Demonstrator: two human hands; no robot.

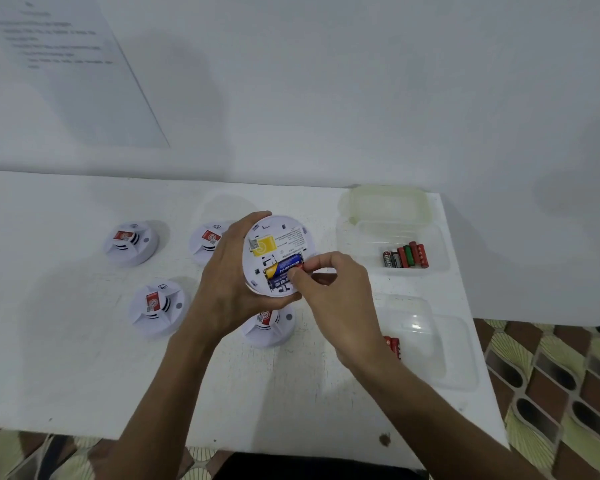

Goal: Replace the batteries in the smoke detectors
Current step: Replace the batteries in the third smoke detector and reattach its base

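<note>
Holding one upturned smoke detector above the worktop, the left hand grip wraps its rim. The right hand grip pinches the upper battery in the open bay. Four other detectors sit face-up at left, likely still to do.

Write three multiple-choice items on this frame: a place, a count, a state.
1. Where does the green battery lie? A) in the far clear container B) on a shelf C) on the floor
2. How many smoke detectors rest on the table, besides the held one? A) two B) four C) six
3. The held detector's battery bay is: A) closed B) open, empty C) open, holding blue-and-yellow batteries

1 A: it lies among red ones in that container.
2 B: four sit around the left hand.
3 C: the right hand pinches one battery's end.
</note>
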